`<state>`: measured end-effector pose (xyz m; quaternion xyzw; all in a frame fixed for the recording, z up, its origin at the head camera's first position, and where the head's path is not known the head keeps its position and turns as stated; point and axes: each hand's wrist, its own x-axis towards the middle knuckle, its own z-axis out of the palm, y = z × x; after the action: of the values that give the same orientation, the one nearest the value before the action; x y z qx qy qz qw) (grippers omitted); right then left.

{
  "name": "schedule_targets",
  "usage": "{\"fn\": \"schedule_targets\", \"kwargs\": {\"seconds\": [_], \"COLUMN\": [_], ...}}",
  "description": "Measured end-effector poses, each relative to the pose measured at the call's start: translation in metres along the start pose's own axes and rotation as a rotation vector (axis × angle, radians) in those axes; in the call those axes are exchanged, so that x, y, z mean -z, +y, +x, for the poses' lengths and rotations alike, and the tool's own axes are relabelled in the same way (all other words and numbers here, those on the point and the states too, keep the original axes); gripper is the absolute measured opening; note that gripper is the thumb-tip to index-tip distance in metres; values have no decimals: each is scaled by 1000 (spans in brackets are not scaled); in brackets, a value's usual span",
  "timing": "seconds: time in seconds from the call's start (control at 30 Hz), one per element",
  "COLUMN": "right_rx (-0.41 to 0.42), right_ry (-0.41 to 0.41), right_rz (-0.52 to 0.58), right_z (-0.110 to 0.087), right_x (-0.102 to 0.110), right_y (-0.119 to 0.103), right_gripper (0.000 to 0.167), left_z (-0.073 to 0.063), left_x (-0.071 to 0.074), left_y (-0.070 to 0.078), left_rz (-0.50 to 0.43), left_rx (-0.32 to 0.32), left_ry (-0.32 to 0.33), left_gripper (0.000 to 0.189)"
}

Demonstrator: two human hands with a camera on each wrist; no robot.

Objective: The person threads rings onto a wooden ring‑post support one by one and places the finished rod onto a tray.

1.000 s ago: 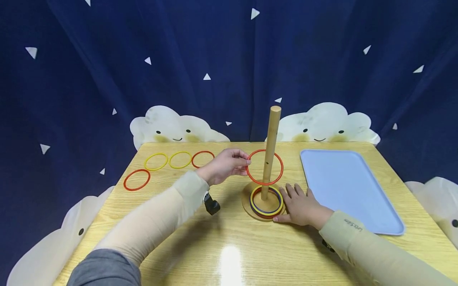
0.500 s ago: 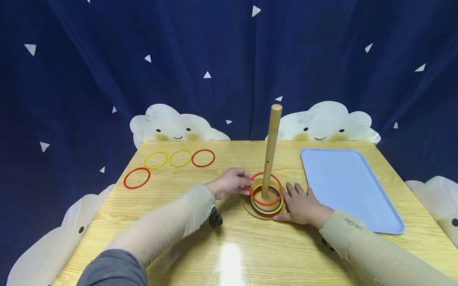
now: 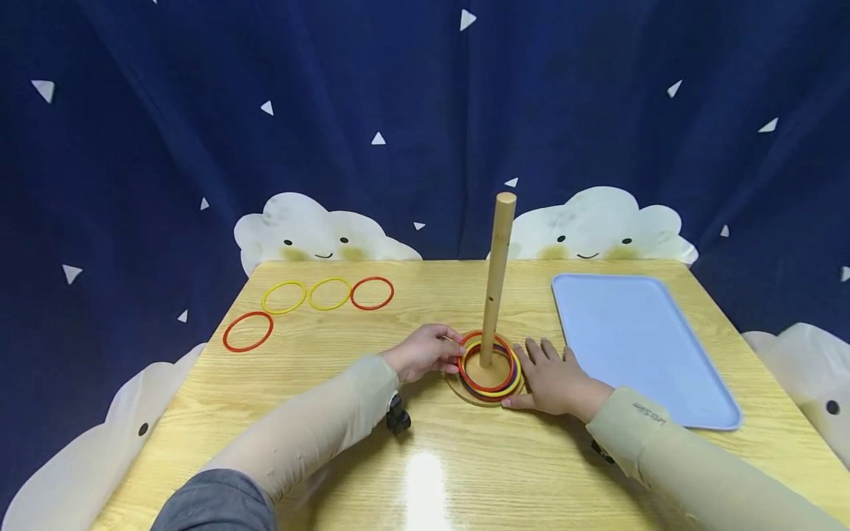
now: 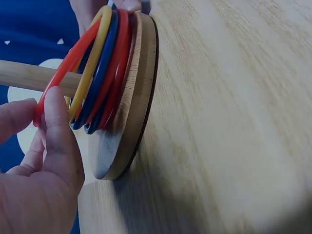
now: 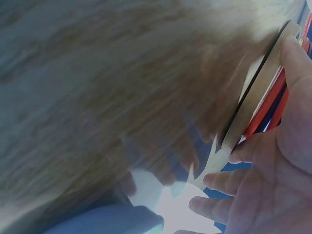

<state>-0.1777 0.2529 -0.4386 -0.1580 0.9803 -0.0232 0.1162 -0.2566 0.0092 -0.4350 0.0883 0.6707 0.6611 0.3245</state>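
My left hand [image 3: 426, 352] pinches a red ring [image 4: 68, 66] between thumb and fingertips at its left side. That ring circles the upright wooden pole [image 3: 498, 280] and lies tilted over the stack, its held side raised in the left wrist view. Beneath it are a yellow ring [image 4: 92, 68], blue rings and more red rings, piled on the round wooden base [image 4: 139, 97]. My right hand [image 3: 558, 377] spreads its fingers against the right side of the base, thumb at the front edge. In the right wrist view its fingers [image 5: 243, 148] touch the base's rim.
At the back left of the wooden table [image 3: 372, 472] lie two yellow rings, one of them a yellow ring [image 3: 308, 296], and two red rings, including a red ring [image 3: 226, 338]. A light blue tray [image 3: 644, 346] stands on the right. Behind hangs a dark blue curtain [image 3: 398, 74].
My left hand has lowered the red ring along the pole, from about mid-height down onto the stack. The right hand has kept its place at the base.
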Motion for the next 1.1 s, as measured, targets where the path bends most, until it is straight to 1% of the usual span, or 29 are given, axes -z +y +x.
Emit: {"fn": "schedule_targets", "kwargs": {"seconds": [0.2, 0.43, 0.6, 0.8, 0.9, 1.1], "right_rx": [-8, 7, 8, 7, 26, 79], "right_ry": [10, 23, 17, -9, -20, -52], "right_rz": [-1, -22, -26, -37, -57, -43], "right_z": [2, 0, 1, 3, 5, 8], "right_x": [-3, 1, 0, -1, 0, 10], "right_y": [0, -1, -1, -1, -1, -3], "right_gripper": [108, 109, 108, 108, 108, 104], "left_z": [0, 1, 3, 4, 3, 2], "left_x": [0, -2, -4, -5, -6, -8], "left_y": [-1, -1, -1, -3, -3, -3], "left_rz": [9, 17, 53, 102, 113, 133], "left_rx": [-5, -1, 5, 9, 14, 8], "left_ry": [0, 28, 37, 48, 54, 59], "left_gripper": [23, 23, 20, 18, 18, 20]}}
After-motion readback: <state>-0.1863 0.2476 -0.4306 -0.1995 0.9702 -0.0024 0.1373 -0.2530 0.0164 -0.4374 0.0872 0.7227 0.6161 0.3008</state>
